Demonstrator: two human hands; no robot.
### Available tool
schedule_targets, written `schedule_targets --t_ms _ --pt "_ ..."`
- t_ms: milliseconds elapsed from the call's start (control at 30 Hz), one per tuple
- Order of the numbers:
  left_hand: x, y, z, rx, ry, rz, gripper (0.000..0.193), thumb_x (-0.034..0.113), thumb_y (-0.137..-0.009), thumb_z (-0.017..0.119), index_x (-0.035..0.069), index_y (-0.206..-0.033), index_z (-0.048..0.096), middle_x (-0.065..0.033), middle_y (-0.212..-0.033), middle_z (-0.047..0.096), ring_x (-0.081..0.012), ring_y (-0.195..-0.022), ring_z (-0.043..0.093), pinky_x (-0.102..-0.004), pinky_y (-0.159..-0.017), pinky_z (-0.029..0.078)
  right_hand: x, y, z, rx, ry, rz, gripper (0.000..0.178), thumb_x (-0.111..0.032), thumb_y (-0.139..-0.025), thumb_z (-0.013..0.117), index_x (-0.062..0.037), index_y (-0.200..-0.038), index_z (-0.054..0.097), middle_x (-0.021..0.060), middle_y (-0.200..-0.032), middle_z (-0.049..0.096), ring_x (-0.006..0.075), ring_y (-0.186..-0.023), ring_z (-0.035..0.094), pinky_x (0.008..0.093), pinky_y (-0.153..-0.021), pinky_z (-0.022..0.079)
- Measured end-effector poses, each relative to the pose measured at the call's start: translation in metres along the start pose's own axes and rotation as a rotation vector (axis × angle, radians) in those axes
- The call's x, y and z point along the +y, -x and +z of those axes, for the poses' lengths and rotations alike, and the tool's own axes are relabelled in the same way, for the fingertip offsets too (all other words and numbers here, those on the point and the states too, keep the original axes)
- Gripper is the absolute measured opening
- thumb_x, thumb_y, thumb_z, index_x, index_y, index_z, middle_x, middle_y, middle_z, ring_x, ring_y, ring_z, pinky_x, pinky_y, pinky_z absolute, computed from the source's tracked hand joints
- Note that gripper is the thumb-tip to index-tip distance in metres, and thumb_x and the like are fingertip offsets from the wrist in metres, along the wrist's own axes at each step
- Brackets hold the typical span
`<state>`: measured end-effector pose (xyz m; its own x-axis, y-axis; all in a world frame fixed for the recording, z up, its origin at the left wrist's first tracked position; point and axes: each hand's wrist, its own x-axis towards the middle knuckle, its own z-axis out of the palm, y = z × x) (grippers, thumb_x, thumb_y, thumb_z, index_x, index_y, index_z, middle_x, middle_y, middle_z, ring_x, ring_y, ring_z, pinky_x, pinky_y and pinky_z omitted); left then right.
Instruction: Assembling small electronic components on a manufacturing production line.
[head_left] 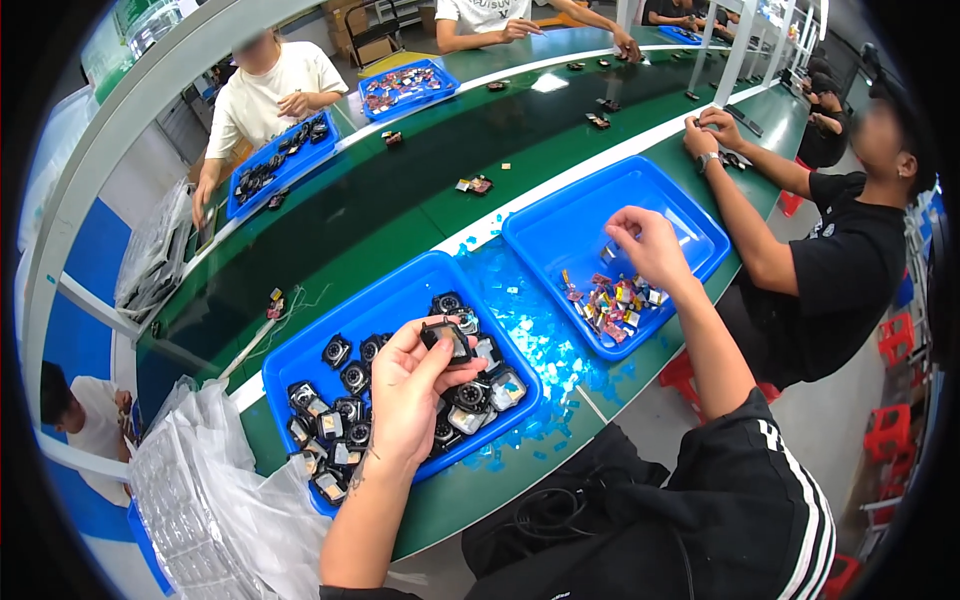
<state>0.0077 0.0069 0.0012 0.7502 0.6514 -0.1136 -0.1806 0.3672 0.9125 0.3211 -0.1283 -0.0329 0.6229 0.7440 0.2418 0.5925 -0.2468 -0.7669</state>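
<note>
My left hand (400,390) grips a black watch case (455,338) between thumb and fingers, above a blue tray (400,285). Inside that tray lie several black watch cases (355,378), some with round camera-like faces, others showing pale rectangular parts. My right hand (650,245) hovers over a second blue tray (615,195), thumb and fingertips pinched together. A small piece (608,252) shows just under those fingertips; whether they hold it is unclear. At the near end of this tray is a heap of small circuit boards (612,305) with yellow, red and white parts.
Blue film scraps (530,360) litter the green table between the trays. Clear plastic packing trays (195,480) and bags pile up at the left. A conveyor (430,185) carries loose parts beyond the trays. Co-workers sit across from me and at my right (840,240).
</note>
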Motion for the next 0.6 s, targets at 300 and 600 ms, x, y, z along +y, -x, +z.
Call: schedule_targets --t_ms 300,600 --pt "-0.009 0.004 0.000 -0.037 -0.052 -0.027 0.012 0.015 -0.096 0.056 0.004 -0.100 0.052 -0.0110 -0.091 0.064 -0.0187 -0.076 0.068 -0.0280 -0.066 0.057 -0.065 0.031 0.014 -0.072 -0.899 0.153 0.014 -0.020 -0.096 0.057 -0.0064 -0.100 0.059 0.0000 -0.089 0.061 0.0069 -0.078 0.057 0.0230 -0.066 0.049" --pt "-0.020 0.015 0.018 -0.162 -0.154 -0.038 0.019 0.015 -0.094 0.062 0.003 -0.108 0.067 -0.0034 -0.092 0.062 -0.0060 -0.067 0.056 -0.0184 -0.054 0.045 -0.121 0.079 0.067 -0.118 -1.174 -0.008 0.018 -0.008 -0.095 0.058 0.0007 -0.110 0.060 0.0058 -0.092 0.065 0.0127 -0.084 0.063 0.0280 -0.080 0.052"
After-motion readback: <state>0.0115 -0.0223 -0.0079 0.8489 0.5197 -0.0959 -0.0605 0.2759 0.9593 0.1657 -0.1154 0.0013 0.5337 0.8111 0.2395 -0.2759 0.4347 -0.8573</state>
